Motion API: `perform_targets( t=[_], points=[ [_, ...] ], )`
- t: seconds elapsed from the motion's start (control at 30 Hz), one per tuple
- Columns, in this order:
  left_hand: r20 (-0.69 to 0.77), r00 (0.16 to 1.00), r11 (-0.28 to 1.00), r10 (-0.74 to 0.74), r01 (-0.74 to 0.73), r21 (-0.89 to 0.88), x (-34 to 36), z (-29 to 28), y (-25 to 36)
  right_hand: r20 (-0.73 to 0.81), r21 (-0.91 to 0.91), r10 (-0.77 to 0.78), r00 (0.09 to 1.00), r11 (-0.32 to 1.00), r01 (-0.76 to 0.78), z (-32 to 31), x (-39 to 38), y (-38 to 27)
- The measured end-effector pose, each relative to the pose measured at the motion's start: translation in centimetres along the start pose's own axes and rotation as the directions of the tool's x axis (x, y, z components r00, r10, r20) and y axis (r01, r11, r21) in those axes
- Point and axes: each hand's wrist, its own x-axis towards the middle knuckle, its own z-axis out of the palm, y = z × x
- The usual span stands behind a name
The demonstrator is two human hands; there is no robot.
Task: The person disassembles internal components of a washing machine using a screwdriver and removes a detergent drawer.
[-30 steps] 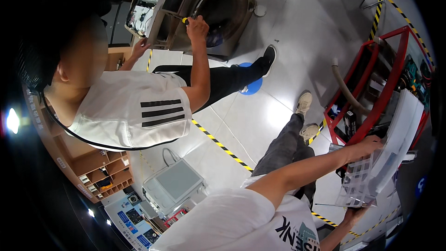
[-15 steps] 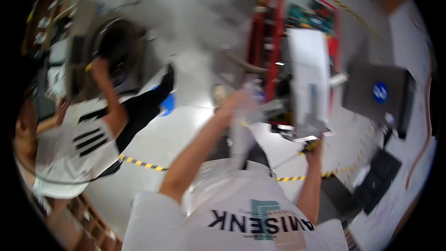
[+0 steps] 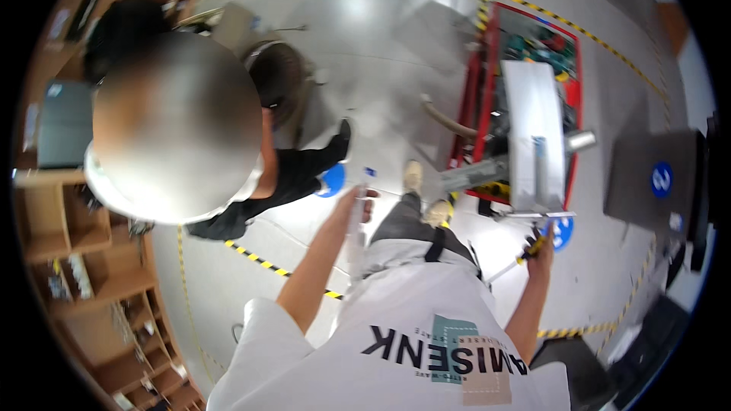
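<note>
My left hand (image 3: 356,204) is held out to the left of my legs, closed on a long translucent strip (image 3: 355,240) that hangs down from it; what the strip is exactly I cannot make out. In my right hand (image 3: 541,250) is a yellow-and-black screwdriver (image 3: 531,249), its thin shaft pointing down and left. Just beyond that hand is the near end of a long, pale metal panel (image 3: 529,129), which lies over a red-framed cart (image 3: 576,91). Whether my right fingers also touch the panel cannot be seen. A grey metal bar (image 3: 476,173) crosses beneath the panel.
Close on the left, a co-worker (image 3: 179,129) in a light top and dark trousers stands by a dark round drum (image 3: 276,80). Wooden shelves (image 3: 99,236) line the left side. A grey box (image 3: 653,179) stands right of the cart. Yellow-black tape (image 3: 263,260) marks the floor.
My left hand has moved left, away from the cart, with the translucent strip. My right hand keeps the screwdriver near the panel's end. The view has shifted, and the co-worker's head appears larger.
</note>
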Motion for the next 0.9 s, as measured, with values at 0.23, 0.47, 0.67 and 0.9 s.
perform_targets(
  t=[0.23, 0.47, 0.67, 0.9],
  points=[
    [-0.010, 1.000, 0.990, -0.001, 0.000, -0.139, -5.5, -2.4, -4.7, -0.092, -0.129, 0.051, 0.994, 0.990, -0.062, 2.0, -0.6, -1.0],
    [-0.176, 0.984, 0.951, 0.038, -0.090, -0.297, -8.9, -4.6, -8.9, 0.086, -0.104, 0.091, 0.992, 0.991, -0.082, 4.8, 0.5, -2.8],
    [-0.127, 0.991, 0.928, 0.039, -0.083, -0.364, -10.1, -11.1, -12.3, 0.063, 0.052, -0.013, 0.998, 0.999, 0.009, 6.3, 2.3, -0.8],
    [-0.162, 0.986, 0.930, 0.028, -0.085, -0.358, -11.8, -16.7, -14.4, 0.089, 0.085, -0.073, 0.993, 0.994, 0.066, 5.8, 2.4, -1.2]
  ],
)
